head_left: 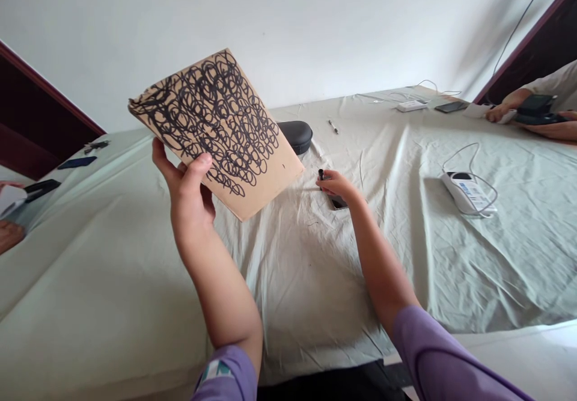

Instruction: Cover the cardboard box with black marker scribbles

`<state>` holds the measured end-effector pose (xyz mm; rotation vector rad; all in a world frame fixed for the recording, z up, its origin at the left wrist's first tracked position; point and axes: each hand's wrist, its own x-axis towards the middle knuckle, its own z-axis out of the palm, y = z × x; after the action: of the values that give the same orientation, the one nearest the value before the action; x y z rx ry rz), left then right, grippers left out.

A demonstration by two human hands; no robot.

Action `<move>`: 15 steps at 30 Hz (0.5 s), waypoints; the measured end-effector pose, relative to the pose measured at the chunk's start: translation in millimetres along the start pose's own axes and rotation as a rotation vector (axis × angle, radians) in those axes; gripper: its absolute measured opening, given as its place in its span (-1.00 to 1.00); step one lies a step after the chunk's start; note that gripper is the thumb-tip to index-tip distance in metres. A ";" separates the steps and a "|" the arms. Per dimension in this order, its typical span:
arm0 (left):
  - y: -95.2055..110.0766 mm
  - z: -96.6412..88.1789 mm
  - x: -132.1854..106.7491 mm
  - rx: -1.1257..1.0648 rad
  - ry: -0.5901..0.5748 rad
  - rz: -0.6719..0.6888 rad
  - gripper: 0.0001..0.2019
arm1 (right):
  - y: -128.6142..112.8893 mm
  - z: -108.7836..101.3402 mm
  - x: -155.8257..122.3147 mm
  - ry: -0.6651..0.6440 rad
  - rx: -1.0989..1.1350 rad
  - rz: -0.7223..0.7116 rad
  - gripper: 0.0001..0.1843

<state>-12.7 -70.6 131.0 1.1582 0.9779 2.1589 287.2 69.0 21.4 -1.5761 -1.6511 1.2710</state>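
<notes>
My left hand (pixel 189 187) grips a brown piece of cardboard (pixel 264 190) by its lower left edge, thumb on the front face. Black looping scribbles cover most of that face, and its upper left corner looks frayed. The cardboard is raised above the table and tilted. Between the closed fingers of my right hand (pixel 339 186) is a black marker (pixel 321 176), roughly upright. Just below this hand lies a dark flat object (pixel 338 202) like a phone, partly hidden by the fingers. Behind the cardboard's right edge a black hard case (pixel 297 135) shows in part.
A wrinkled pale green cloth (pixel 297 293) covers the table. Farther back lies a pen (pixel 333 127). At right are a white power strip (pixel 469 193) with its cable, another white strip (pixel 412 106) and a dark phone (pixel 451 107). Other people's hands (pixel 498 111) show at both sides.
</notes>
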 end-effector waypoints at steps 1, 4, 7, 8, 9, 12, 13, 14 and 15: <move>-0.3 -0.1 0.3 -0.002 0.002 0.000 0.17 | 2.2 2.4 2.3 0.030 -0.021 0.000 -0.90; -1.4 -0.7 2.0 -0.013 0.004 0.009 0.16 | 8.2 7.5 7.8 0.098 -0.062 -0.006 -0.90; -2.9 -2.0 3.8 -0.025 0.003 0.019 0.15 | 11.2 8.8 9.7 0.117 -0.073 -0.019 -0.80; -3.4 -2.4 4.2 -0.031 0.002 0.021 0.15 | 11.4 8.6 9.5 0.108 -0.074 -0.026 -0.74; -3.8 -2.8 4.4 -0.035 0.001 0.024 0.16 | 11.3 8.2 9.0 0.095 -0.073 -0.033 -0.69; -4.2 -3.2 4.2 -0.030 -0.007 0.036 0.16 | 9.4 7.3 7.0 0.060 -0.063 -0.034 -0.59; -3.9 -3.2 3.9 -0.028 -0.010 0.038 0.16 | 8.5 7.3 6.5 0.049 -0.058 -0.023 -0.59; -3.4 -3.1 3.6 -0.028 -0.013 0.037 0.15 | 7.4 7.3 6.1 0.036 -0.053 -0.006 -0.61; -2.7 -2.9 3.3 -0.028 -0.014 0.034 0.15 | 6.3 7.3 5.7 0.019 -0.049 0.015 -0.64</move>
<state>-16.7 -67.7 129.5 1.1830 0.9250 2.1816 282.8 71.8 11.5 -1.6275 -1.6730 1.2278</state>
